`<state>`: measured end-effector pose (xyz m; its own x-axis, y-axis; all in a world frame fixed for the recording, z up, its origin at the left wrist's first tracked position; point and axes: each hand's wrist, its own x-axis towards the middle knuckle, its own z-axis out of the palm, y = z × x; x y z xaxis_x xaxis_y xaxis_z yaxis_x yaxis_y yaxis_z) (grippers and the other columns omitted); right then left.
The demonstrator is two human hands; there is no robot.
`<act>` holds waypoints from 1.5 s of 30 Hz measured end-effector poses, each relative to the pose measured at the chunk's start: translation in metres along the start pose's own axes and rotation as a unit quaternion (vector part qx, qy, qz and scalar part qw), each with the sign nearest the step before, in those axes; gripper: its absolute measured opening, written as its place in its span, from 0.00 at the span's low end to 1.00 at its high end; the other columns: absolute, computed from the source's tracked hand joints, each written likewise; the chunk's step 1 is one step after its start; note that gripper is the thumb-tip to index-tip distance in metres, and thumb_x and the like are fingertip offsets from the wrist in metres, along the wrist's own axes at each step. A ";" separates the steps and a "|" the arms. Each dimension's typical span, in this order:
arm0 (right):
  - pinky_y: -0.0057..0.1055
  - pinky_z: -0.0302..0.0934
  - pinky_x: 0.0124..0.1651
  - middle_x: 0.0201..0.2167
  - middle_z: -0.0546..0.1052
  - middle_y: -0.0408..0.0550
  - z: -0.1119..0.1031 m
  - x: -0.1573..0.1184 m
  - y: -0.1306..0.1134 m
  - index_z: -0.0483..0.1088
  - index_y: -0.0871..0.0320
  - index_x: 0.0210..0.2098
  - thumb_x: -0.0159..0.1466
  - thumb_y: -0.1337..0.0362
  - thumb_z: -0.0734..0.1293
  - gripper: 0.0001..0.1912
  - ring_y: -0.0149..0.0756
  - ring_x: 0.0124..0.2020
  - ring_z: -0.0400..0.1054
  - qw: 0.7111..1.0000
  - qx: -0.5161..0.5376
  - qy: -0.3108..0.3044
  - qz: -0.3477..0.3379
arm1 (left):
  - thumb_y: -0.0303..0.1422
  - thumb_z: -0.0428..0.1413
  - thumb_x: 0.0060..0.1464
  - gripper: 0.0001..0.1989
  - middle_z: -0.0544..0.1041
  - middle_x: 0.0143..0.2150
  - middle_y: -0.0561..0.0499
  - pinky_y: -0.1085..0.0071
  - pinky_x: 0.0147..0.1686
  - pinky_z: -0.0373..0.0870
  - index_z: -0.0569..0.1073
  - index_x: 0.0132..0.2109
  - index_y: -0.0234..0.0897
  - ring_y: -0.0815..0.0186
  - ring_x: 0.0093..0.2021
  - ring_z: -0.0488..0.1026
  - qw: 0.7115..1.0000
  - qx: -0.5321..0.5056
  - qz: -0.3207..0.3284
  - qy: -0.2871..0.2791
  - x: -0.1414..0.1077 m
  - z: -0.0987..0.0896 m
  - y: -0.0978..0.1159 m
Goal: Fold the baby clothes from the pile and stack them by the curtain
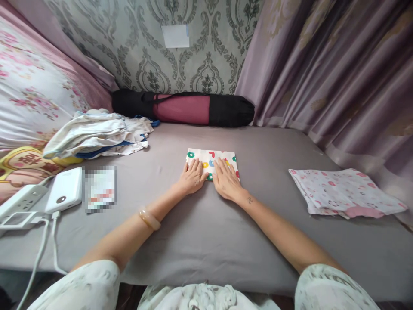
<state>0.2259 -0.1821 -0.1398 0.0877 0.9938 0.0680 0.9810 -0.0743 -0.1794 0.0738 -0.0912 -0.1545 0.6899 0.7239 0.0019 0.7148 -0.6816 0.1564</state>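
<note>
From my end I see the left hand (192,178) lying open and palm down, fingers slightly spread, on the left part of a small folded cloth (207,158) with a colourful print; the right hand (225,178) lies open and flat in the same way on its right part; the hands are apart, thumbs near each other, clamped on nothing, and they cover some of the print; the cloth lies on the grey bedsheet (264,241), straight ahead of the person.

Around it, left to right, I have a power strip (24,200) with white cables, a yellow cushion (19,168) behind it, a white power bank (66,189) just beside the strip, a packet (101,189) blurred past reading, and a heap of clothes (97,133) farther back; a bracelet (150,220) circles the left wrist; well off to the right lies a pink-and-white folded cloth (345,193), near the purple curtain (309,64).

Along the wall rests a long black and maroon bag (182,110); its contents are hidden from me.
</note>
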 end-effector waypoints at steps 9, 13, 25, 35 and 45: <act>0.49 0.24 0.70 0.72 0.42 0.49 -0.007 0.006 -0.014 0.45 0.57 0.71 0.72 0.56 0.45 0.30 0.40 0.72 0.31 0.995 0.015 -0.024 -0.095 | 0.40 0.33 0.66 0.30 0.47 0.72 0.40 0.51 0.67 0.44 0.50 0.69 0.30 0.57 0.72 0.41 0.999 -0.020 -0.039 0.013 -0.021 -0.009 -0.032; 0.48 0.28 0.70 0.71 0.45 0.50 0.000 0.029 -0.021 0.46 0.60 0.70 0.71 0.53 0.44 0.32 0.40 0.72 0.35 0.995 0.029 -0.058 -0.070 | 0.40 0.34 0.66 0.29 0.49 0.72 0.41 0.55 0.67 0.47 0.52 0.69 0.31 0.58 0.72 0.43 0.999 -0.024 -0.041 0.017 -0.024 -0.008 -0.038; 0.50 0.28 0.69 0.71 0.45 0.58 0.016 0.074 -0.018 0.48 0.67 0.69 0.71 0.54 0.46 0.33 0.45 0.71 0.35 0.999 0.017 0.009 0.049 | 0.39 0.35 0.67 0.27 0.51 0.71 0.40 0.55 0.68 0.46 0.53 0.67 0.31 0.58 0.72 0.45 0.998 -0.027 -0.029 0.057 -0.030 -0.001 -0.036; 0.53 0.29 0.68 0.71 0.45 0.60 0.018 0.095 -0.032 0.46 0.69 0.69 0.71 0.53 0.45 0.34 0.47 0.71 0.35 0.998 0.031 -0.020 0.059 | 0.37 0.36 0.67 0.26 0.54 0.70 0.38 0.54 0.68 0.47 0.54 0.66 0.30 0.57 0.71 0.46 0.990 -0.080 -0.045 0.107 -0.030 0.004 -0.038; 0.49 0.27 0.68 0.71 0.43 0.59 0.023 0.110 -0.057 0.46 0.69 0.69 0.71 0.53 0.44 0.34 0.45 0.71 0.34 0.999 0.033 0.009 0.009 | 0.33 0.40 0.64 0.24 0.58 0.68 0.35 0.53 0.66 0.51 0.56 0.64 0.29 0.54 0.70 0.49 0.977 -0.120 -0.040 0.169 -0.027 0.013 -0.044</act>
<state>0.1752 -0.0662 -0.1450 0.1083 0.9907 0.0820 0.9658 -0.0853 -0.2449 0.0254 -0.0818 -0.1745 0.5266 0.7956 0.2995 0.6893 -0.6058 0.3972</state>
